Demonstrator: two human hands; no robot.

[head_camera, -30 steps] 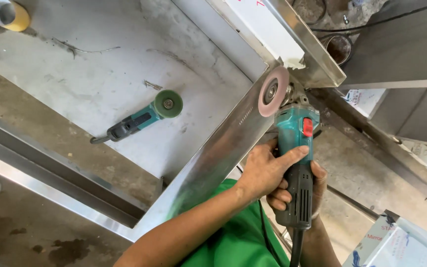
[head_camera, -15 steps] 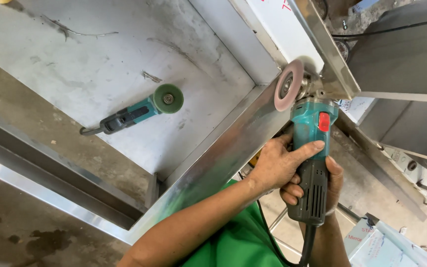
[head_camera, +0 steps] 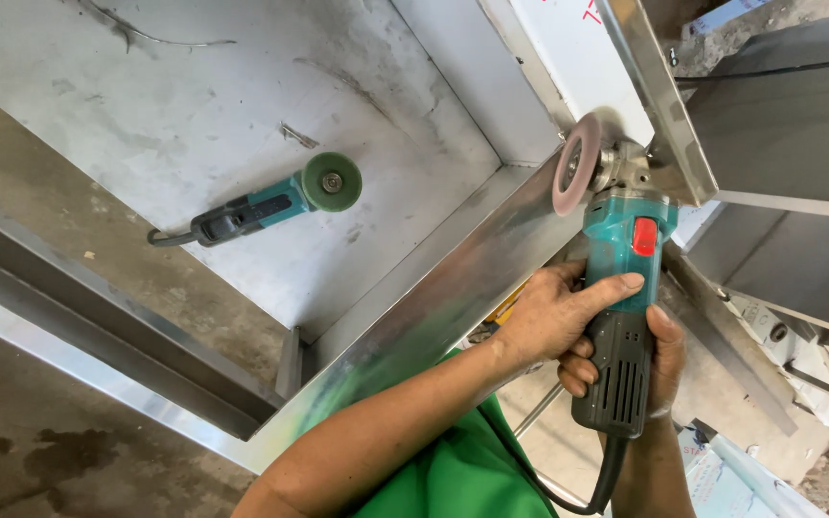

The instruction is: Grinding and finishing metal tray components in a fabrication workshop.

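Note:
Both my hands hold a teal and black angle grinder (head_camera: 623, 288). My left hand (head_camera: 551, 317) wraps the body just below the red switch, thumb stretched along the housing. My right hand (head_camera: 666, 357) grips the dark handle from behind. The grinder's pinkish disc (head_camera: 573, 173) stands on edge against the shiny rim of a stainless steel tray (head_camera: 453, 297), close to the tray's far corner. My green sleeve shows at the bottom.
A second teal grinder (head_camera: 266, 204) with a green disc lies inside the tray on its dull floor. Steel beams (head_camera: 98, 326) run along the left. Grey metal panels (head_camera: 779, 125) and frames stand at the right, over concrete ground.
The grinder and both hands have slid a little along the rim toward the tray's far corner. The grinder lying in the tray has not moved.

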